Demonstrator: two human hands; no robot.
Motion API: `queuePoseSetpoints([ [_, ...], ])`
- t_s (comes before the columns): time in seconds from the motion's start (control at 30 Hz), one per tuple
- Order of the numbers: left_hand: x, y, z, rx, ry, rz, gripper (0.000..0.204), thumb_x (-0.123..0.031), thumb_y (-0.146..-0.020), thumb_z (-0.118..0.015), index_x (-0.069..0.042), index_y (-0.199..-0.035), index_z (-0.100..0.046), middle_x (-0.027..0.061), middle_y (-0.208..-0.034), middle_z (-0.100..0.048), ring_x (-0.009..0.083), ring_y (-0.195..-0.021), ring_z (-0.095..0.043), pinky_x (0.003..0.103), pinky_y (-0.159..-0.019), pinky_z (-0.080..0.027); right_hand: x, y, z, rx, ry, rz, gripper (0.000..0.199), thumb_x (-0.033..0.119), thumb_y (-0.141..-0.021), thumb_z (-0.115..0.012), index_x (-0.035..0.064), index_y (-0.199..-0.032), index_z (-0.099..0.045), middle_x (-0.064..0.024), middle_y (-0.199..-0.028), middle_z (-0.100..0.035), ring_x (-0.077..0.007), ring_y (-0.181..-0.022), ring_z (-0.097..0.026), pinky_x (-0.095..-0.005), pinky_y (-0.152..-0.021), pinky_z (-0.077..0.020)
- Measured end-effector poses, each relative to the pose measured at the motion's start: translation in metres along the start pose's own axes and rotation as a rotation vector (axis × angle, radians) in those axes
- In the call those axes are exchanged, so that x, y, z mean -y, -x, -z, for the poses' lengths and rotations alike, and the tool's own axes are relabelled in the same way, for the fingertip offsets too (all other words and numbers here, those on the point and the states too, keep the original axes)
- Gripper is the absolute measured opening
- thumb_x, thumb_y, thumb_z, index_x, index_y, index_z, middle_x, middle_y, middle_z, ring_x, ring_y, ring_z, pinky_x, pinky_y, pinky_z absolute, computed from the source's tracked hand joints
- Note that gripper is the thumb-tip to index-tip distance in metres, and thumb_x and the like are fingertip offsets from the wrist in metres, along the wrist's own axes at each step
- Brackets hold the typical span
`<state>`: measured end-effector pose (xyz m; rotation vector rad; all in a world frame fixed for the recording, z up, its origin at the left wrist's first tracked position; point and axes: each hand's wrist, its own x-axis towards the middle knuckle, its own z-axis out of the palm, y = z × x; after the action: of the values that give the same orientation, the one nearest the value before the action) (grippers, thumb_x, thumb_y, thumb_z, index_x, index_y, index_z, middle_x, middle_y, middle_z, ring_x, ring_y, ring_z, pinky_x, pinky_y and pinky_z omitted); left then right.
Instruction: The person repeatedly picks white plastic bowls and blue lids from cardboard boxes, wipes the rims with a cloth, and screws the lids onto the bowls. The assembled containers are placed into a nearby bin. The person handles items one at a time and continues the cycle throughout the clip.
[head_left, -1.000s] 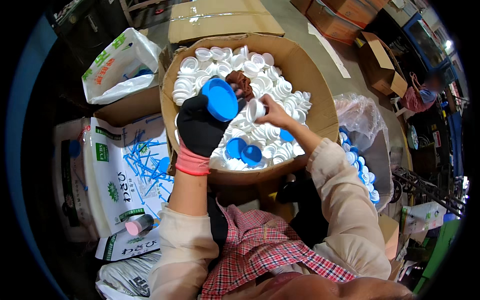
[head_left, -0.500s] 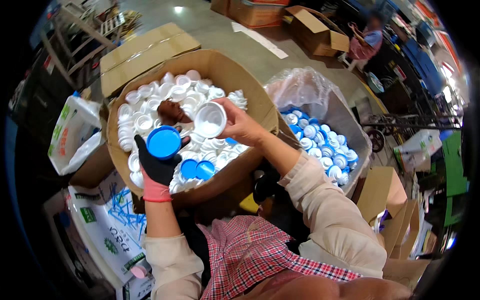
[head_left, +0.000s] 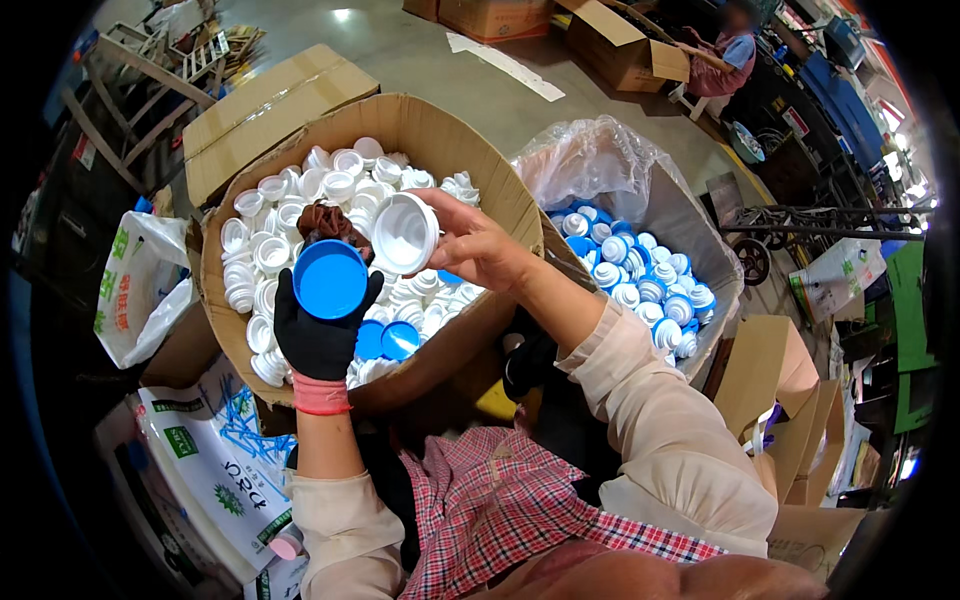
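The left hand (black knit glove) holds a round blue cap; the bare right hand grips a white ribbed lid.

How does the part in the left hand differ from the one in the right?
Colour: the cap in the left hand is blue; the cup in the right hand is white. Form: the blue cap looks flat and shallow; the white cup is deeper, its hollow stepped inside. Grip: the left hand wears a black glove; the right hand is bare. Both are round plastic parts held over the cardboard box.
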<state>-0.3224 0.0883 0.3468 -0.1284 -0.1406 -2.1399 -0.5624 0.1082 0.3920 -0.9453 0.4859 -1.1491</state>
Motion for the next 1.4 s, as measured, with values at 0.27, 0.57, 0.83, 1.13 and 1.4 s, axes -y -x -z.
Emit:
queuePoseSetpoints([
  [0.27,-0.001,0.007,0.001,-0.119,-0.435,-0.216,0.063,-0.043,-0.094,-0.043,0.002,-0.137,-0.038,0.0224,-0.141,-0.039,0.0391,-0.131,-0.036,0.061,-0.108,-0.027,-0.006,0.000,-0.013,-0.071,0.527,0.228,0.069,0.004,-0.075,-0.074,0.0093,-0.137,-0.044,-0.0069,-0.128,-0.048,-0.0188,-0.119,-0.048,-0.0344,-0.095,-0.0478],
  [0.57,0.006,0.011,-0.002,-0.018,-2.354,-0.826,0.051,-0.014,-0.076,-0.075,0.000,-0.120,-0.055,0.0148,-0.118,-0.063,0.0265,-0.105,-0.063,0.033,-0.093,-0.048,-0.021,-0.002,-0.065,-0.077,1.338,0.663,0.072,0.007,-0.062,-0.082,0.0035,-0.127,-0.052,-0.0157,-0.116,-0.054,-0.0302,-0.103,-0.056,-0.0353,-0.084,-0.0482],
  [0.83,0.013,0.016,-0.001,0.019,-1.993,-0.744,0.048,-0.009,-0.088,-0.064,-0.001,-0.131,-0.046,0.0160,-0.133,-0.053,0.0276,-0.117,-0.057,0.035,-0.099,-0.045,-0.030,-0.006,-0.066,-0.032,1.451,0.676,0.071,0.006,-0.062,-0.081,0.0034,-0.126,-0.052,-0.0162,-0.116,-0.053,-0.0332,-0.102,-0.055,-0.0394,-0.085,-0.0481],
  [1.13,0.015,0.015,0.001,0.061,-1.501,-0.582,0.050,0.002,-0.090,-0.055,-0.003,-0.138,-0.040,0.0155,-0.140,-0.048,0.0264,-0.124,-0.051,0.034,-0.103,-0.041,-0.032,-0.005,-0.068,-0.019,1.492,0.686,0.070,0.002,-0.062,-0.079,0.0038,-0.127,-0.053,-0.0175,-0.120,-0.052,-0.0347,-0.106,-0.054,-0.0408,-0.087,-0.0484],
  [1.4,0.015,0.016,0.005,0.081,-1.587,-0.625,0.048,0.002,-0.092,-0.053,-0.009,-0.138,-0.042,0.0175,-0.142,-0.045,0.0315,-0.123,-0.051,0.034,-0.102,-0.042,-0.030,-0.004,-0.071,-0.016,1.475,0.671,0.070,0.000,-0.061,-0.079,0.0044,-0.127,-0.053,-0.0173,-0.120,-0.052,-0.0344,-0.106,-0.053,-0.0393,-0.084,-0.0499],
])
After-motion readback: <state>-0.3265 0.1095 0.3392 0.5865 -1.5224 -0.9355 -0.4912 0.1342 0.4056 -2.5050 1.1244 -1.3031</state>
